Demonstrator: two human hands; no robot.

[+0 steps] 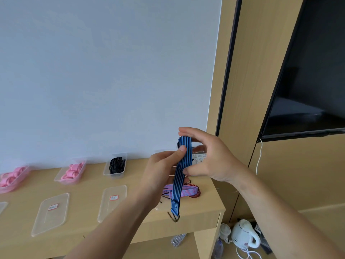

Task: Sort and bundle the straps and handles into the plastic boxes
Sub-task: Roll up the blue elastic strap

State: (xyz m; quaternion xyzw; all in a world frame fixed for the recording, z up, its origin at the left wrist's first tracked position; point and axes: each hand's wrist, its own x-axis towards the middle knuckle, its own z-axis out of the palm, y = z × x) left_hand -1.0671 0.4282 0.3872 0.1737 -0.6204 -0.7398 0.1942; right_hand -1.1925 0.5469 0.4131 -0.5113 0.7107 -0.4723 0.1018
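A blue striped strap (179, 176) is folded over at the top and hangs down to a dark metal clip near the desk's front edge. My left hand (164, 167) pinches its folded part with the thumb on the front. My right hand (209, 156) grips the fold from the right, fingers over the top and thumb below. Behind them pink-and-blue striped straps (188, 190) lie in a heap on the wooden desk (89, 186). Along the wall stand plastic boxes: two with pink rolls (72, 172) (11, 179), one with black straps (116, 165).
Clear box lids (51, 214) (113, 200) with red-edged labels lie flat on the desk's front half. A white phone sits partly hidden behind my right hand. A dark television (306, 81) hangs at right. Under the desk stand a white kettle (244, 234) and plastic bottles.
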